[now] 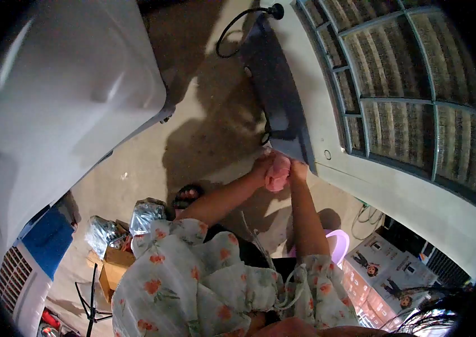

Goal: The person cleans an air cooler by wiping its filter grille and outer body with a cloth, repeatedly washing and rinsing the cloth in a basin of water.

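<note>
A bunched pink cloth is squeezed between my two hands, low beside the lower corner of a white slatted appliance that looks like an air cooler. My left hand is closed on the cloth's left side, its fingers partly hidden. On the other side, my right hand is closed against the cloth, close to the end of the cooler's dark grey panel. The cloth covers some of the fingers of both hands.
A large smooth white surface fills the upper left. Near my feet are plastic-wrapped items, a cardboard box and a black stand. A lilac tub and printed cartons are at right. A black cable loops above.
</note>
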The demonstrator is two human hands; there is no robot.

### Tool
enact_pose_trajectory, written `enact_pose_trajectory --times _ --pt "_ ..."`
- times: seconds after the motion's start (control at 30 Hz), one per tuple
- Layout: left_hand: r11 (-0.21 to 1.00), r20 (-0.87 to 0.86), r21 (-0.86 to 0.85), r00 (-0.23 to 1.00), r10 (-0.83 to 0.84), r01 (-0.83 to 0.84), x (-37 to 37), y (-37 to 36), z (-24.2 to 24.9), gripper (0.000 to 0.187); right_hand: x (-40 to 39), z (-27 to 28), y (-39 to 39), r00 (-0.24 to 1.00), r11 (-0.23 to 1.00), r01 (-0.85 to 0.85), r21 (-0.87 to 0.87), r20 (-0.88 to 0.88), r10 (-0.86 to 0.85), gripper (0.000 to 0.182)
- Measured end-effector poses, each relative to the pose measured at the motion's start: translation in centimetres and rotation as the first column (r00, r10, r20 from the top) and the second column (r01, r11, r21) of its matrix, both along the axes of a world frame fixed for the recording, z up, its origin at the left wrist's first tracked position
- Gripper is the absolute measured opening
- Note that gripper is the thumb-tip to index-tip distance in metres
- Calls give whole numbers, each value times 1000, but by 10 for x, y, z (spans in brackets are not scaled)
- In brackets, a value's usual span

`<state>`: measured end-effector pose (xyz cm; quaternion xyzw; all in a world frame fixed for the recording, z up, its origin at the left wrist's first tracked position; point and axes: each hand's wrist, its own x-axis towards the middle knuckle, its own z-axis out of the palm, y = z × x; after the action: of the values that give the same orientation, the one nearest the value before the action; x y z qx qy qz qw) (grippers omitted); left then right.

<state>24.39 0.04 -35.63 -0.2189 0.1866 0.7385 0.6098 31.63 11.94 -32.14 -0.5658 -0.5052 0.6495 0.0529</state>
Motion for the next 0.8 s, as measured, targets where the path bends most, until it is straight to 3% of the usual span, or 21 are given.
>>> enact_pose_trajectory --times 0.07,0.13,0.2,0.27,0.33,0.43,0.5,0.53,0.6,0.67,0.7,0.77,0.8 --pt "994 -90 -112 996 -25 15 4 2 9 21 19 4 5 995 956 87 -279 -29 -99 35" --pt "984 -238 -176 971 -26 -16 22 17 3 28 32 1 -1 960 949 166 -268 -175 -217 29" --pt "976 -101 -208 991 -88 65 28 4 11 35 25 23 -19 971 977 101 -185 -194 -137 25" --pt "969 -195 -231 971 -139 92 27 -15 11 38 -4 62 -41 987 994 19 -108 -156 -36 23" --pt "964 -493 -258 848 -193 69 30 -33 -4 38 -21 71 -51 997 996 -49 -71 -60 44 24" --pt "929 -304 -369 947 -100 -20 19 -35 -9 39 -22 27 -43 987 990 -129 -50 88 134 26" --pt "998 20 -63 1000 16 -15 15 -33 -11 37 -40 36 -45 932 962 -274 18 250 261 29" --pt "994 194 91 980 33 -52 15 -30 -15 36 -54 56 -50 878 928 -368 55 350 327 30" --pt "993 234 39 967 100 -113 37 -12 -52 34 -77 93 -59 726 832 -547 97 550 413 33" --pt "986 267 -3 950 161 -166 58 5 -79 33 -62 73 -54 630 620 -737 269 606 485 32" --pt "985 257 -17 951 172 -174 60 5 -76 33 -32 23 -41 613 430 -790 437 573 543 30" --pt "987 220 -31 962 160 -157 63 -1 -64 33 -23 9 -40 494 247 -866 434 677 545 26" --pt "989 179 -41 973 145 -140 64 -9 -60 33 -36 29 -54 384 289 -918 270 782 491 26"
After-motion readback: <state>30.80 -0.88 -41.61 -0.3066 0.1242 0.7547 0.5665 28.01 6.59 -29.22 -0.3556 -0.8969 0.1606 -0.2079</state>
